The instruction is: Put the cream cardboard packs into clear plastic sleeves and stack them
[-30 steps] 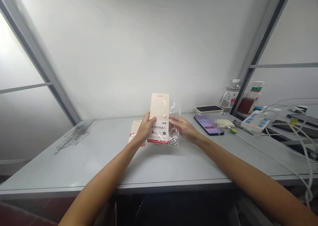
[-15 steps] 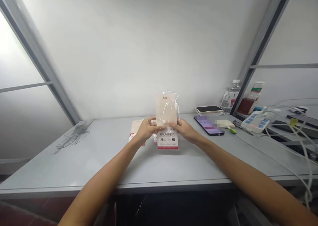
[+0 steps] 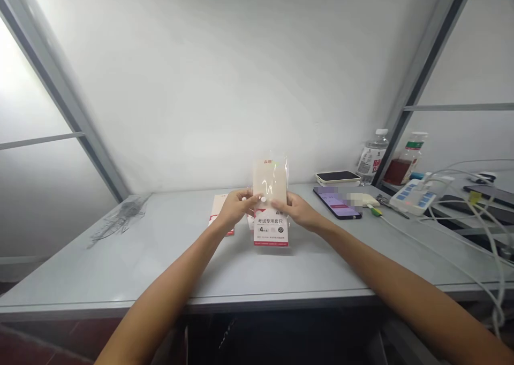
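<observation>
1 clear pkt (image 3: pixel 270 228), upright, L of lit phone (image 3: pixel 337 202); L grip (image 3: pixel 235 207) + R grip (image 3: pixel 299 210) both holding it. Vs moment ago: pkt bit lower, white snap (image 3: pixel 263 199) now btwn thumbs.

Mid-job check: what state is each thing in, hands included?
Front packet: held, in clear sleeve.
Left hand: closed at its left edge.
Right hand: closed at its right edge.
Rear packet: mostly hidden.
Desk packet: lying, partly hidden.
Near phone: face up, screen lit.
Far phone: face up, screen dark.
Clear bottle: upright, capped.
Red-liquid bottle: upright, capped, part full.
Transparent heap: lying, contents unclear.
</observation>
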Tool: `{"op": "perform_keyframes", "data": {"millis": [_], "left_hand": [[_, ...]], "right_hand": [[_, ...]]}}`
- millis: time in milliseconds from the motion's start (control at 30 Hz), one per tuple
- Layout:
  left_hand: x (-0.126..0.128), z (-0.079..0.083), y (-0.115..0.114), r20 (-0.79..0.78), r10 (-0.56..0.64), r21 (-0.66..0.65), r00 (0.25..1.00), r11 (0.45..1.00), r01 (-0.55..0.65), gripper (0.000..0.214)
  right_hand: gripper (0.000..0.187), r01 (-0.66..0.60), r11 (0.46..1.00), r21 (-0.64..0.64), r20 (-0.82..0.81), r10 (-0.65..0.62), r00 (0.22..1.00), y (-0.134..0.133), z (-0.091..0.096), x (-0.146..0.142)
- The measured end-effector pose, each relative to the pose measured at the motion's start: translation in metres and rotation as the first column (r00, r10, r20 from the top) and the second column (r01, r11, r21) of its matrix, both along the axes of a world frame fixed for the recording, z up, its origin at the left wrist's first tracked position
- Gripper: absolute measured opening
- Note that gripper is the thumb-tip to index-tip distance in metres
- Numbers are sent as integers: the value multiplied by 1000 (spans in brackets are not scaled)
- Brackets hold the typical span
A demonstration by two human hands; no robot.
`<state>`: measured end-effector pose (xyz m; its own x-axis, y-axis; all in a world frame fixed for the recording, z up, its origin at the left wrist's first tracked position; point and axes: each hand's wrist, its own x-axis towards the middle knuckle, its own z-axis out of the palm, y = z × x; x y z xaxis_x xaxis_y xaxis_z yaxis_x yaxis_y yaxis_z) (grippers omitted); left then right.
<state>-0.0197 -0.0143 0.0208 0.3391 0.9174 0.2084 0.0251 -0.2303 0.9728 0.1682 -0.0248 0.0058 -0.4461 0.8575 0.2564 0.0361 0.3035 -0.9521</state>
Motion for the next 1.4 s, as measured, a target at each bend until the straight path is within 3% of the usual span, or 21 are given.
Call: {"op": "perform_keyframes", "data": {"millis": [133, 267, 467, 700, 1100, 1400], "left_hand": [[0, -4, 1, 3, 55, 13, 999, 998, -55, 33], [0, -5, 2, 4, 97, 4, 995, 995, -97, 36], [-1, 0, 3, 193, -33, -19, 981, 999, 37, 52], [0, -4, -1, 6, -162, 7, 987, 987, 162, 41], [1, 0, -6, -64, -156, 44, 986, 986, 159, 43], [1, -8, -2, -61, -125, 19, 990, 992, 127, 41]], "right_hand": [[41, -50, 999, 21, 39, 49, 998, -3, 1, -1], [38, -4, 998, 56, 50, 1, 999, 0, 0, -1], [40, 99, 993, 60, -41, -97, 994, 4, -1, 2], [35, 37, 996, 79, -39, -34, 999, -4, 4, 0], [32, 35, 997, 67, -62, -31, 998, -4, 4, 0], [34, 13, 999, 50, -34, -12, 999, -5, 2, -2]]}}
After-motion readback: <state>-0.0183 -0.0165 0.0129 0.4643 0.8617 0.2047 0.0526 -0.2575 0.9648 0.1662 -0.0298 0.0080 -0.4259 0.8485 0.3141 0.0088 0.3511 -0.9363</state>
